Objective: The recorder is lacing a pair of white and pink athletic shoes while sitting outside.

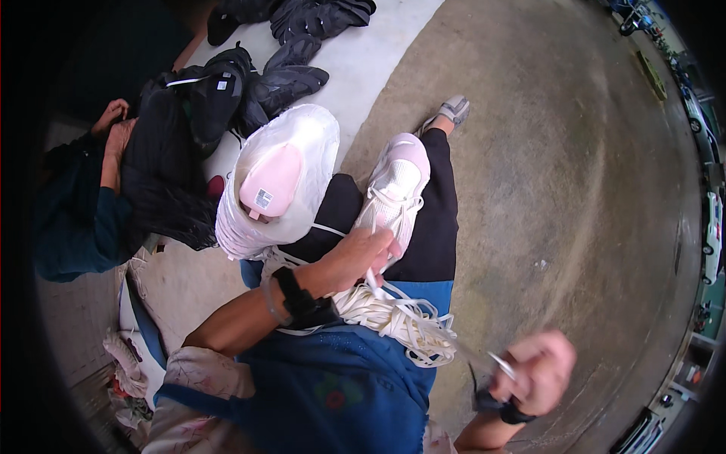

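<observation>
A white and pale pink sneaker (393,185) lies across my lap, toe pointing away. My left hand (367,257), a black watch on its wrist, is closed at the shoe's near end, pinching a white shoelace. Out to the right, my right hand (537,371) is closed and blurred by motion. A white strand stretches toward it, and a thin, pale, pointed piece sticks out of its fingers; I cannot make out its kind. A bundle of white shoelaces (393,318) rests on my blue apron (325,386), below my left hand.
Left of the sneaker stands a bulky white form (318,144) around a pale pink, labelled shoe part (272,181). Black shoes (219,94) are piled on a white surface (393,38) beyond. Another person's hands (113,129) are at far left. Concrete floor (544,189) stretches right, with parked vehicles (711,219).
</observation>
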### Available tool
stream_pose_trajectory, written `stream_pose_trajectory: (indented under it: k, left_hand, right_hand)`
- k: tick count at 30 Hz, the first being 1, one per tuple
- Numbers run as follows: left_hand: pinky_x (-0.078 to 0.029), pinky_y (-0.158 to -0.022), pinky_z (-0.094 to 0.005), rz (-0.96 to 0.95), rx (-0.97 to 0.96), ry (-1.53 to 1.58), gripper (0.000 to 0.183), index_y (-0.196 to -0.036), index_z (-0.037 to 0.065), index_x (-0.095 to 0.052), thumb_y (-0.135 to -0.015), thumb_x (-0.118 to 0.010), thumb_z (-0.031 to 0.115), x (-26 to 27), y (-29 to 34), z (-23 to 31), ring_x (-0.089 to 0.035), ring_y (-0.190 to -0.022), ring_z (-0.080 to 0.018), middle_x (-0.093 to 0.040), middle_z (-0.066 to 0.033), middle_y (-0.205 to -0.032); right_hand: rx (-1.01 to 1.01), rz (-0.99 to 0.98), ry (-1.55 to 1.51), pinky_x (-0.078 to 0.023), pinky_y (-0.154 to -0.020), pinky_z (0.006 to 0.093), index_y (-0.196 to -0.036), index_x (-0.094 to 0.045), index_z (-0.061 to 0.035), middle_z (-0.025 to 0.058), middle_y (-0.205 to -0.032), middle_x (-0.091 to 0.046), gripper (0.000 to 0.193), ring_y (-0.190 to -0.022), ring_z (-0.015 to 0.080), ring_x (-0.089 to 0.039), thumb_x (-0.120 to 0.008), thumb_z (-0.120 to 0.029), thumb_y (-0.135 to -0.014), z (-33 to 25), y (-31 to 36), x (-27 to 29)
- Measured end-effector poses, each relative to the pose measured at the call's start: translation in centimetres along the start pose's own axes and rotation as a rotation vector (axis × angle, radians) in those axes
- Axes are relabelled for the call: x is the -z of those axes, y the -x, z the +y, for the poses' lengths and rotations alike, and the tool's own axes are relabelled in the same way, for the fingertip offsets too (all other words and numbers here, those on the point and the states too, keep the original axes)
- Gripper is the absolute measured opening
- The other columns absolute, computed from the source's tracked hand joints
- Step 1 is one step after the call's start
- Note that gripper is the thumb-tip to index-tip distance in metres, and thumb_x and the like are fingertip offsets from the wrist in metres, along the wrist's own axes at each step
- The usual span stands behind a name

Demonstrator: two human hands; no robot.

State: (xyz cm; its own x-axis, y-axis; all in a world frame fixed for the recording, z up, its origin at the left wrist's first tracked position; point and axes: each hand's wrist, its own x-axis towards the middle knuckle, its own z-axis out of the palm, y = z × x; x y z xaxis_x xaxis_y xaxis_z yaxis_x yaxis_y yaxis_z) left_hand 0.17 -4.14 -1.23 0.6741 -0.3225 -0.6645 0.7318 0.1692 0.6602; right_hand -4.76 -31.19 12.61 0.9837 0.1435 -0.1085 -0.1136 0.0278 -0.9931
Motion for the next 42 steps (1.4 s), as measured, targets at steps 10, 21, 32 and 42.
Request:
stream_pose_trajectory:
  k: [10, 21, 32, 42]
  left_hand:
    - [-0.047, -0.053, -0.0343, -0.342, -0.767, -0.969, 0.008, -0.084, 0.001, -0.055, -0.085, -0.054, 0.008, -0.7, 4.8, -4.0, -0.059, -0.056, -0.0212, -0.058, -0.0062, -0.066]
    - [-0.047, -0.059, -0.0321, -0.483, -0.261, -0.849, 0.021, -0.083, 0.004, -0.056, -0.093, -0.043, 0.018, 1.0, 8.4, 0.4, -0.061, -0.058, -0.0194, -0.058, -0.0027, -0.057]
    - [-0.047, -0.063, -0.0337, -0.279, -0.256, -0.67, 0.033, -0.08, 0.003, -0.06, -0.097, -0.04, 0.023, 2.1, 10.1, -1.3, -0.062, -0.062, -0.0232, -0.063, -0.0065, -0.063]
    - [-0.048, -0.063, -0.0302, -0.222, -0.213, -0.636, 0.035, -0.081, 0.002, -0.062, -0.098, -0.043, 0.025, 2.5, 11.5, -0.5, -0.062, -0.063, -0.0185, -0.064, -0.0078, -0.068]
  right_hand:
    - [-0.297, -0.122, 0.288, -0.045, -0.056, 0.0286, -0.091, -0.062, 0.0036, 0.0041, -0.069, -0.059, 0.021, -0.061, 0.0107, -0.054, -0.06, -0.017, -0.092, 11.6, -7.3, -7.7]
    - [0.012, 0.135, 0.596, -0.05, -0.062, 0.0356, -0.1, -0.06, 0.0056, 0.0154, -0.071, -0.063, 0.022, -0.062, 0.0271, -0.063, -0.061, -0.013, -0.087, 15.8, -13.5, -9.7]
    - [-0.066, -0.021, 0.372, -0.047, -0.06, 0.0299, -0.092, -0.062, 0.0027, 0.0089, -0.078, -0.057, 0.011, -0.064, 0.015, -0.056, -0.058, -0.003, -0.083, 15.9, -11.9, -9.5]
    - [0.125, -0.063, 0.667, -0.048, -0.061, 0.0392, -0.09, -0.062, 0.0005, 0.016, -0.077, -0.055, 0.01, -0.062, 0.0288, -0.059, -0.061, -0.008, -0.085, 14.9, -12.4, -11.1]
